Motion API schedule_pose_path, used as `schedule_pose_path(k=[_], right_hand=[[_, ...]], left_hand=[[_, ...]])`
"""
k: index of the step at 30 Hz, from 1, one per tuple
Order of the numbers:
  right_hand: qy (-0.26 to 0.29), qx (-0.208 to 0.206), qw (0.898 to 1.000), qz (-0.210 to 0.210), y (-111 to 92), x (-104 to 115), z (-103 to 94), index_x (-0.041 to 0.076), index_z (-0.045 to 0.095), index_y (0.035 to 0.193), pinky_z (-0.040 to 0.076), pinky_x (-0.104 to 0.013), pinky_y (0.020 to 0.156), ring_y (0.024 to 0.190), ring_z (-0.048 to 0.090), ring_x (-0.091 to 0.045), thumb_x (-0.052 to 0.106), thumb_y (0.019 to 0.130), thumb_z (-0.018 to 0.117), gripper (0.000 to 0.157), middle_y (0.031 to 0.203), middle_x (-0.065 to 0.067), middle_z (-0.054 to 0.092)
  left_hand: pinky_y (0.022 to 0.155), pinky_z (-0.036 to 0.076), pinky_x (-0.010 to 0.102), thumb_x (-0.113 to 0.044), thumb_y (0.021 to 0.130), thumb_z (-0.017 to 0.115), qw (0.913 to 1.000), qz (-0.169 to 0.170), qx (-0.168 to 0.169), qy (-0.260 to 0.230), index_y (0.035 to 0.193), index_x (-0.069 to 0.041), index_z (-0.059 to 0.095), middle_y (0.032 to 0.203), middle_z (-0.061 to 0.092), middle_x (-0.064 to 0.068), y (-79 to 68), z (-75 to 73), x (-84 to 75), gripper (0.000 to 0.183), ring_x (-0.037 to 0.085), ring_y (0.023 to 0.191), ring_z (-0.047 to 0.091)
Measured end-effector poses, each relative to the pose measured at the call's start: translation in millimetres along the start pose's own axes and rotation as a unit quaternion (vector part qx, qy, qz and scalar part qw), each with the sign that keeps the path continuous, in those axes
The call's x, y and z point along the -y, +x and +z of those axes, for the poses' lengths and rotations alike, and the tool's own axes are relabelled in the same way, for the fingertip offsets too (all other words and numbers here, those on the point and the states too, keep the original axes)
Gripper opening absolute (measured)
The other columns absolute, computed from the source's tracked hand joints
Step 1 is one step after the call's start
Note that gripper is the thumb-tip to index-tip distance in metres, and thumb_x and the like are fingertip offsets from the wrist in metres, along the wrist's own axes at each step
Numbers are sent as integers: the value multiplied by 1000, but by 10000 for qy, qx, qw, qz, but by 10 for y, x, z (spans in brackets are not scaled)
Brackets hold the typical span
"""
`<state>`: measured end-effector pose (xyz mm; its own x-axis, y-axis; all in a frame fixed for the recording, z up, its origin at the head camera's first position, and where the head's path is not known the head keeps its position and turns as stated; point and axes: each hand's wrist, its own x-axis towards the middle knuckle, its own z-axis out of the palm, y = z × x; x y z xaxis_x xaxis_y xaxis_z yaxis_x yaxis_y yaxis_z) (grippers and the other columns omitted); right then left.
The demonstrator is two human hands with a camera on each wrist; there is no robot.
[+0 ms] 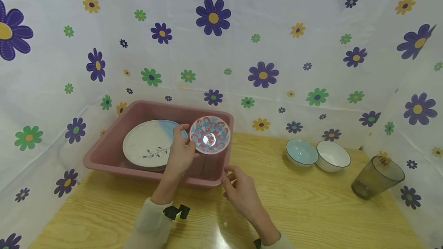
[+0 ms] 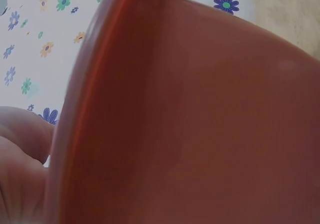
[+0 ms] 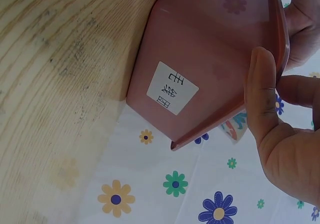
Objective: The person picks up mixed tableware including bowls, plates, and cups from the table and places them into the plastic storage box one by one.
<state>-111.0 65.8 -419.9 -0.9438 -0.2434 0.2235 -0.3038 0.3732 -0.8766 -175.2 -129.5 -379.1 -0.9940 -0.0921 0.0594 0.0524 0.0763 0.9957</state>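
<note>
Pinching the bowl [image 1: 210, 135] with my left hand [image 1: 180, 153], I hold it over the tub [image 1: 110, 145] at its right end; my right hand [image 1: 242, 191] pinches its near right corner. Maybe I'm moving it in or out; next needs a gentle grip.

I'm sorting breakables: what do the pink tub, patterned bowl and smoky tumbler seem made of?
Pink tub: probably smooth plastic, with a moulded flared rim.
Patterned bowl: likely glossy glazed ceramic, from its bright highlight.
Smoky tumbler: smooth, see-through walls suggest glass or plastic.
</note>
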Motion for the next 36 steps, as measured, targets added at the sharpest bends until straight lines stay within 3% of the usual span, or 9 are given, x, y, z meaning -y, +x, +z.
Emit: schedule_pose_path(k=[7,12,22,31,36], right_hand=[[-24,-13,10000,-55,8,1,-2,-2,60,123,53,-21,49,57,66,-25,11,99,60,27,86,-17,67],[-27,-52,9999,-89,18,-3,8,-2,61,120,52,-21,47,57,66,-28,11,99,60,25,86,-19,68],[-56,-20,10000,-59,14,-5,-7,-2,60,121,52,-21,48,58,66,-28,11,99,59,26,85,-16,68],[15,-4,9999,-162,26,-1,-4,-3,60,121,52,-22,47,56,66,-22,12,99,59,27,85,-15,69],[-30,-42,9999,-130,22,11,-12,-2,61,119,52,-22,47,56,66,-24,9,98,60,24,82,-13,68]], left_hand=[[70,59,31,0,99,38,9959,164,-61,888,129,1,39,128,54,37,3,9,47,30,38,97,67],[71,60,33,-4,100,38,9913,106,-41,1311,126,2,44,131,53,34,29,-21,88,27,35,96,69],[68,60,31,-4,99,39,9894,-77,-173,1438,126,4,46,119,61,34,98,-52,122,29,32,85,71],[62,57,27,-7,100,40,9849,-242,-341,1682,140,2,33,127,60,32,150,-162,152,42,28,82,72],[66,59,34,-4,100,40,9852,-322,-180,1671,143,4,29,126,59,34,199,-167,149,46,26,84,70]])
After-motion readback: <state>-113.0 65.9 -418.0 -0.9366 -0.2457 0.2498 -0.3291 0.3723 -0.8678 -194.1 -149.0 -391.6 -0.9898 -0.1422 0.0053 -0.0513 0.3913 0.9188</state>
